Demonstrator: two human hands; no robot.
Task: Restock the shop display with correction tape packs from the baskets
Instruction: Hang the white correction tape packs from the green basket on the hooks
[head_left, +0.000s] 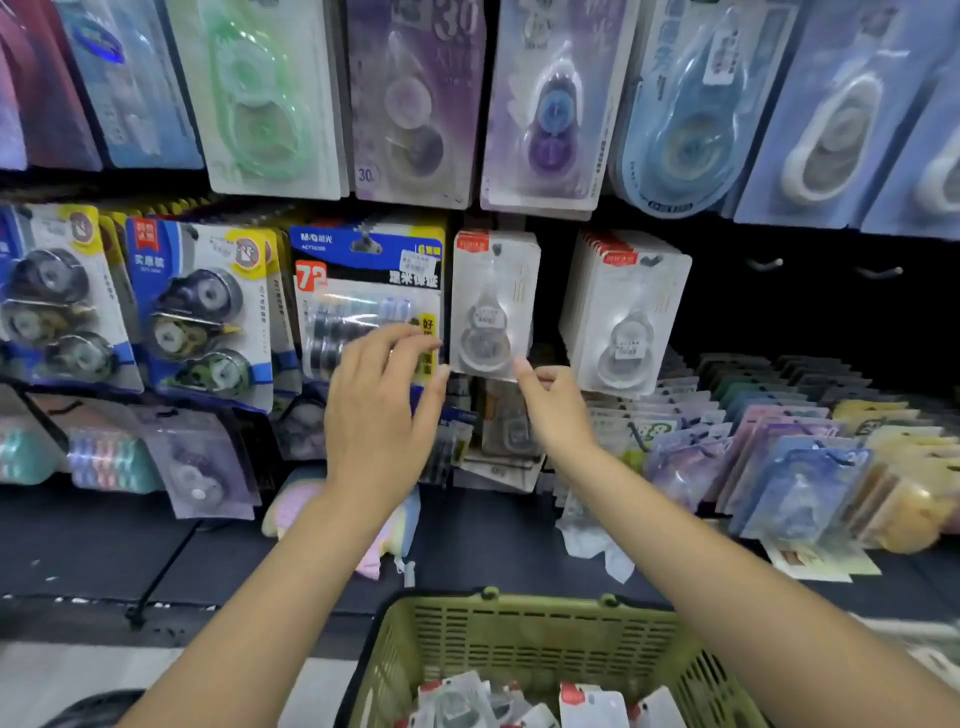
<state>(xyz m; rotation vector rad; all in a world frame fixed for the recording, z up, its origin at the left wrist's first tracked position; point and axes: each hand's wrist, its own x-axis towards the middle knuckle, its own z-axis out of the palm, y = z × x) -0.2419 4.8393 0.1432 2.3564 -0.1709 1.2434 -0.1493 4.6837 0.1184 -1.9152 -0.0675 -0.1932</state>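
A white correction tape pack (493, 306) with a red top label hangs on a display hook at the centre. My right hand (550, 405) pinches its lower right corner. My left hand (384, 400) reaches up beside its lower left edge, fingers spread and relaxed, touching the pack's side. To the right hangs a thick stack of the same white packs (626, 312). A green basket (524, 634) stands below, with several more white packs (519, 704) lying inside.
A black and blue multi-roll pack (369, 291) hangs just left of my left hand. Larger packs fill the upper row. Two bare hooks (878, 271) stick out at the right. Pastel packs (779, 457) stand in rows on the shelf.
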